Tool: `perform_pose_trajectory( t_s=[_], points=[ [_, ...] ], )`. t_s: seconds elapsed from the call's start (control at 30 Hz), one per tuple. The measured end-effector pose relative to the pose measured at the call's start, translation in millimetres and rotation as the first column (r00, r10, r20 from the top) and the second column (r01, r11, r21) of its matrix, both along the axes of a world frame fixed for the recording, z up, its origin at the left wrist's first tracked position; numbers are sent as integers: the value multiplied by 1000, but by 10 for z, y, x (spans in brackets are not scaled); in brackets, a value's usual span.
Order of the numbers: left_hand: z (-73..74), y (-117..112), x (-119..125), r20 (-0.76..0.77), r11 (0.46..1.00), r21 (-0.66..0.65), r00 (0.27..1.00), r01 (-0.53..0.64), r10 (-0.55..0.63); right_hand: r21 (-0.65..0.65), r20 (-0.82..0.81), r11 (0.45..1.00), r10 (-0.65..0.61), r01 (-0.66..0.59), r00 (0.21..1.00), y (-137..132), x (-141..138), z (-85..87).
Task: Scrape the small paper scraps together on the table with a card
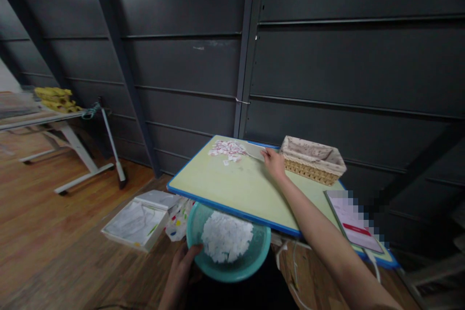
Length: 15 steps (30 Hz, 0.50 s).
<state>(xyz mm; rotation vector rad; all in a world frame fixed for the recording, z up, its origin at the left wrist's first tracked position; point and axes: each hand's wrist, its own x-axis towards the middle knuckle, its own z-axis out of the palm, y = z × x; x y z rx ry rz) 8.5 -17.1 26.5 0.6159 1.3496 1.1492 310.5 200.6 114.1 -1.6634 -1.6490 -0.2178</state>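
Observation:
My left hand (183, 264) grips the rim of a teal bowl (254, 261) held below the near edge of a pale green table (232, 189) with a blue border. The bowl holds a heap of white paper scraps (225, 236). My right hand (273, 162) reaches across the table and holds a flat grey card or scraper (255, 151) whose edge touches a small pile of white and pink scraps (228, 149) at the far left corner of the table.
A wicker basket with a cloth lining (312, 159) stands at the table's far right. A tablet (354, 220) with a white cable lies near the right edge. On the wooden floor lie a white box (140, 220) and a spotted bag. Another table (54, 121) stands left.

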Motion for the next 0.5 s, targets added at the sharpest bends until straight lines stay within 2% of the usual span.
perform_pose_trajectory(
  t_s=[0.13,0.3,0.5],
  points=[
    [-9,16,-15,32,1000,-2,999,15,-15,-30,6,1000,-10,10,1000,-16,-5,16],
    [5,12,-37,-38,999,-37,999,29,-30,-20,-16,1000,0,-1,1000,-32,-7,67],
    [19,-12,-42,-48,998,-12,997,60,-60,7,-68,1000,26,-26,997,-53,13,150]
  ],
)
